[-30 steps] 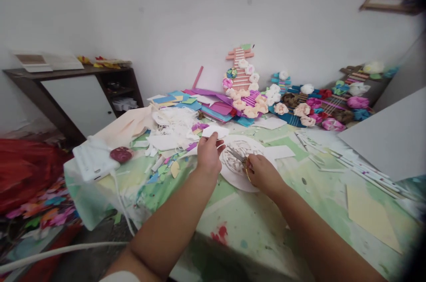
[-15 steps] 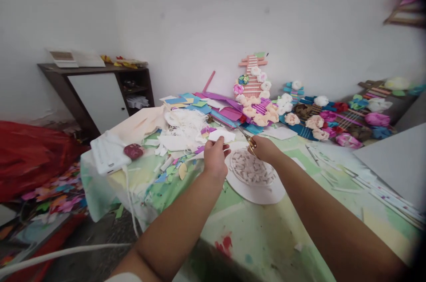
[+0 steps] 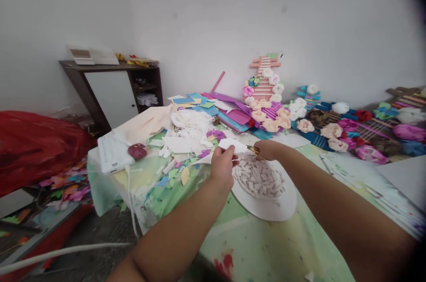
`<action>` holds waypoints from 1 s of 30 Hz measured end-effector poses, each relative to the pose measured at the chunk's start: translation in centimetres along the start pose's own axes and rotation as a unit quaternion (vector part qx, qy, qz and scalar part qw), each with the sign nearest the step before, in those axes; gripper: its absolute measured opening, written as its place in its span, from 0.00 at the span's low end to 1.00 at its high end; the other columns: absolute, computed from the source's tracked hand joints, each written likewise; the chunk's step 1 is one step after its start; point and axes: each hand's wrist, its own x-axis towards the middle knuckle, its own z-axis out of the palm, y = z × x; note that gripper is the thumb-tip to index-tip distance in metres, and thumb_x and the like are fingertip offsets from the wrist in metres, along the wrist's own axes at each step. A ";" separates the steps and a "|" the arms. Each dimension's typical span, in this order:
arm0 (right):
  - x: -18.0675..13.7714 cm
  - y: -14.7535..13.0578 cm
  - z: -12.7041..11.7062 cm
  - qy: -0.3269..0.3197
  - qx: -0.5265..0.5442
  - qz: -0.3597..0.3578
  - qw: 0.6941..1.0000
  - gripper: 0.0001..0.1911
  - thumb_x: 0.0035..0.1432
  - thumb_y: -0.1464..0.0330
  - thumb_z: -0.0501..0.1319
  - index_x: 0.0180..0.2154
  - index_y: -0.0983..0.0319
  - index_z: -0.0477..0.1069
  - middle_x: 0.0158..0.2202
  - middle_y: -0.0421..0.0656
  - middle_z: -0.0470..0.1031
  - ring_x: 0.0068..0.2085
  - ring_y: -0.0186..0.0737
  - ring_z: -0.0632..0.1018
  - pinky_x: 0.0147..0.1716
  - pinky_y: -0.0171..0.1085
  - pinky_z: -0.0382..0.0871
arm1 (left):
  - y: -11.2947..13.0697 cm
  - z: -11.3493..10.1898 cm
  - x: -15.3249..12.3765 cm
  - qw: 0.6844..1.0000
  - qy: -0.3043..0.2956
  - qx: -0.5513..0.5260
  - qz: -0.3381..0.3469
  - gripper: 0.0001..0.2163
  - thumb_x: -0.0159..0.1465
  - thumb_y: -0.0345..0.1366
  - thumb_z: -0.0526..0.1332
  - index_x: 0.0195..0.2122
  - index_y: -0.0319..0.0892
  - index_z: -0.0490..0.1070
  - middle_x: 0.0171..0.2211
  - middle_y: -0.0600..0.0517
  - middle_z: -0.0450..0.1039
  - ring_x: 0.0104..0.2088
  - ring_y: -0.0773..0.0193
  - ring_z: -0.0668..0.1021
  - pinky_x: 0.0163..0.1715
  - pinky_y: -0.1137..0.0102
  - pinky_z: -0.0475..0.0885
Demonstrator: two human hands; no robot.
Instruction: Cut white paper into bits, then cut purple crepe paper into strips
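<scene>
Free tablecloth (image 3: 262, 244) before heaped disc (image 3: 268, 213)

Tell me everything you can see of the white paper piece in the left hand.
The white paper piece looks thin, flat and plain, with an angular outline. The left hand pinches its near side, thumb on top. It extends rightward to the gold-handled metal scissors in the right hand; whether they cut into it is unclear.

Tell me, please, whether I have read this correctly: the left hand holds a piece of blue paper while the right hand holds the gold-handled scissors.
Not quite: the paper in the left hand is white, not blue, as the head view shows. The right hand does hold the gold-handled scissors.
</scene>
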 end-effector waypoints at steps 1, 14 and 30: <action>-0.1 0.0 -0.1 0.002 0.001 -0.002 1.000 0.14 0.53 0.65 0.50 0.40 0.65 0.62 0.38 0.43 0.66 0.35 0.33 0.69 0.33 0.39 0.64 | 0.0 0.0 0.0 1.000 -0.006 0.002 -0.001 0.07 0.47 0.34 0.57 0.26 0.39 0.60 0.23 0.55 0.61 0.20 0.75 0.66 0.19 0.77 0.63; -11.2 -0.2 0.1 0.194 0.214 0.032 0.957 0.23 0.49 0.50 0.40 0.24 0.62 0.59 0.22 0.39 0.64 0.25 0.33 0.66 0.20 0.30 0.56 | -0.2 0.4 -1.3 0.986 -0.150 0.063 -0.033 0.08 0.46 0.36 0.59 0.23 0.38 0.60 0.21 0.56 0.60 0.19 0.75 0.66 0.16 0.78 0.61; -20.1 -4.1 6.3 0.293 0.412 0.052 0.861 0.17 0.50 0.55 0.45 0.28 0.61 0.61 0.24 0.40 0.66 0.26 0.36 0.67 0.26 0.34 0.59 | 1.6 2.9 -7.2 0.941 -0.314 0.119 0.038 0.09 0.48 0.32 0.59 0.29 0.38 0.61 0.23 0.54 0.66 0.21 0.71 0.72 0.18 0.76 0.67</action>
